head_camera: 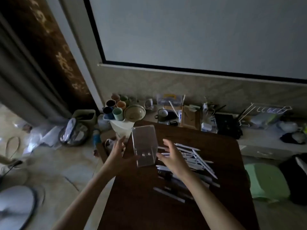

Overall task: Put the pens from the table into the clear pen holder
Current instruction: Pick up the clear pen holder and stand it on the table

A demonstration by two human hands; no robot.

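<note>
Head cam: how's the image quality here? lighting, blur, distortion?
Head view: dim and underexposed, dark wooden table nearly swallows the darker pens; white pens still read. Clear square pen holder shows mainly by its edges and two glints. Left hand and right hand slightly soft. Wide-angle bends the projector screen edges.

Both bare forearms reach forward from the lower edge of the view and draw closer toward the hands. Left hand (pixel 117 154): open, palm turned inward to the right, fingers spread and pointing up and forward, thumb stretched toward the other hand. Right hand (pixel 172 157): open, palm turned inward to the left, fingers spread and slightly curled. The two palms face each other with a gap between them; neither hand is closed on anything.
</note>
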